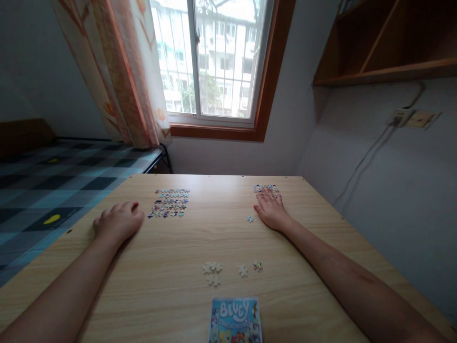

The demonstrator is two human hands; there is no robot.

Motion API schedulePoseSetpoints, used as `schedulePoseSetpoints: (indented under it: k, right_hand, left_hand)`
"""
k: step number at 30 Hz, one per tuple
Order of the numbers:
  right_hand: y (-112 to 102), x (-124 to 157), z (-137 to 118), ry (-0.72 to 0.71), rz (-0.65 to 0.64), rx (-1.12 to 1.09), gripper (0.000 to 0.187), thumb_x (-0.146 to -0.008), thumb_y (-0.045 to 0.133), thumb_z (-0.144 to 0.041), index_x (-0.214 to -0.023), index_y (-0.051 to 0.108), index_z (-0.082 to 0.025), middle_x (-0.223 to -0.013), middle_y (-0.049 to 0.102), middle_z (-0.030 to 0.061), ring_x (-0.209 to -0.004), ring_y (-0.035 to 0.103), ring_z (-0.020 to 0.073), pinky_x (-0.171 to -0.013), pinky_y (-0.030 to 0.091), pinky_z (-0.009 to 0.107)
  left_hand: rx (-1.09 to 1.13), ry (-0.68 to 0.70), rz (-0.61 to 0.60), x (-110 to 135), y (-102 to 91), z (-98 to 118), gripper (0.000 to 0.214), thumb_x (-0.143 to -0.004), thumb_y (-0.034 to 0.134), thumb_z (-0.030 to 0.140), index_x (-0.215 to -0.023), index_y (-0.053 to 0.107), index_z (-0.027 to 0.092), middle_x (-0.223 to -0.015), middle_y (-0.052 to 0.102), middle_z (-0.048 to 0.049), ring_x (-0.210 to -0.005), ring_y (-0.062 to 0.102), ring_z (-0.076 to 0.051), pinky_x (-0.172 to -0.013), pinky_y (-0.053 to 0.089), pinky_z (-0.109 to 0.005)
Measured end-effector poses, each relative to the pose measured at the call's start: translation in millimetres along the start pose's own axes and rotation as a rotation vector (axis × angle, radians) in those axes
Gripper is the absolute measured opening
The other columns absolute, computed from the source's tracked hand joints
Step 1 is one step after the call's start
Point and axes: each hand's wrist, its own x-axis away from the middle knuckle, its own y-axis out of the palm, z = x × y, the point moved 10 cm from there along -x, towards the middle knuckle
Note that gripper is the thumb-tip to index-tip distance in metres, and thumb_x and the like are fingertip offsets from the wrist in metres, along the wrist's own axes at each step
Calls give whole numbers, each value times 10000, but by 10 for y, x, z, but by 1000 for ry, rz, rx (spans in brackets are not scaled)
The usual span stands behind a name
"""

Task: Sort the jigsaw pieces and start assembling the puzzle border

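My right hand (272, 209) lies with fingers spread over a block of jigsaw pieces (264, 187) at the far right of the table, covering part of it. A single loose jigsaw piece (250, 219) sits just left of that hand's wrist. My left hand (119, 221) rests on the table's left side, loosely curled into a fist, with nothing visible in it. To its right, apart from it, are several rows of jigsaw pieces (169, 204). Nearer me lie pale, face-down pieces (213, 268), another pale piece (243, 271) and a patterned piece (257, 266).
A blue puzzle box (234, 320) marked "Bluey" stands at the near edge of view on the wooden table (171, 295). A checked bed (71, 181) adjoins the left side. Behind are a curtain (132, 71) and window; a shelf (385, 71) hangs at right.
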Motion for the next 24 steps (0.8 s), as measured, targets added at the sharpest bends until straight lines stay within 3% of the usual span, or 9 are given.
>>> schedulePoseSetpoints:
  k: [4, 13, 19, 24]
  right_hand:
    - [20, 0, 11, 10, -41, 4, 682, -1039, 171, -546, -1581, 325, -162, -1692, 32, 111, -1558, -40, 297, -1204, 10, 628]
    - [24, -13, 45, 19, -16, -21, 686, -1037, 183, -525, -1602, 258, -142, -1690, 45, 114, -1558, -17, 307, -1209, 37, 626]
    - [20, -4, 28, 8, -9, -41, 662, -1041, 210, -523, -1572, 346, -152, -1688, 88, 124, -1558, 25, 318, -1207, 44, 628]
    - [-126, 51, -13, -55, 126, -133, 592, -1036, 284, -395, -1551, 383, -121, -1675, 168, 139, -1552, 89, 320, -1209, 84, 628]
  left_hand:
    - [-12, 2, -1, 21, -28, 22, 587, -883, 417, 461, -1378, 583, 191, -1426, 561, -161, -1251, 520, -368, -1051, 387, -506]
    - [1, -4, 0, 54, -47, 44, 589, -891, 396, 463, -1371, 593, 185, -1418, 565, -170, -1244, 518, -382, -1044, 389, -523]
    - [-24, -13, -25, 34, -15, 25, 595, -910, 356, 477, -1390, 568, 198, -1429, 551, -163, -1268, 507, -375, -1057, 383, -508]
    - [-26, -8, -31, 19, 6, 18, 596, -909, 355, 483, -1390, 566, 201, -1454, 533, -153, -1274, 502, -373, -1068, 372, -512]
